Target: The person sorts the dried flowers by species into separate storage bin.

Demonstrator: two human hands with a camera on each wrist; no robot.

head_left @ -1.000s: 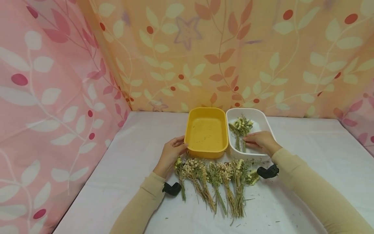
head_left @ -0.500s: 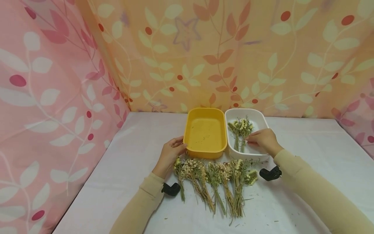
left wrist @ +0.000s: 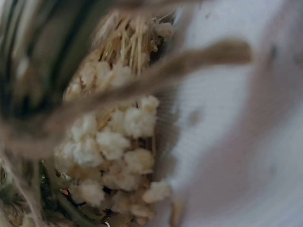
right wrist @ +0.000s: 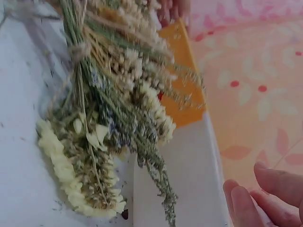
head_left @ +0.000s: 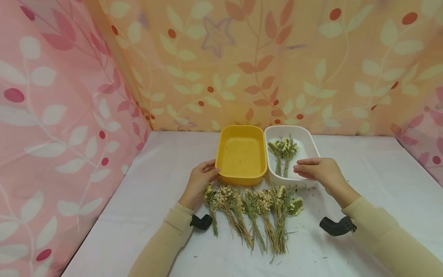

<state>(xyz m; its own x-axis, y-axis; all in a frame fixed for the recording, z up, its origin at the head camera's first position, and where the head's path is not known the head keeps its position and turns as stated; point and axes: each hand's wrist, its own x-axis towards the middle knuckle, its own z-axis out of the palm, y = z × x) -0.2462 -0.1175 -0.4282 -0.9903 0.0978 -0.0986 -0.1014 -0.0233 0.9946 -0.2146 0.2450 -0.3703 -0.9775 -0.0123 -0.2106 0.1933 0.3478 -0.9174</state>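
My left hand [head_left: 200,179] touches the yellow box [head_left: 242,180] at its left front corner with extended fingers. Over the right front part of the white box [head_left: 307,148] hovers my right hand [head_left: 327,172], its fingers nearly straight and holding nothing. Two small dried flower bunches [head_left: 288,149] lie inside that white box, stems toward the front. Several more dried flower bunches [head_left: 256,200] lie in a row before the boxes, heads toward them. The left wrist view has cream blossoms [left wrist: 113,144] close up. Fingers [right wrist: 244,203] of my right hand show beside the white box in the right wrist view.
The boxes stand side by side at the back of a white-covered table [head_left: 166,161]. Behind hangs an orange leaf-patterned cloth [head_left: 187,69], with a pink one [head_left: 69,127] to the left. Bits of dried stem lie scattered at the front.
My right hand has let go of the flower bunch in the white box and drawn away to the right. The left hand stays at the yellow box.
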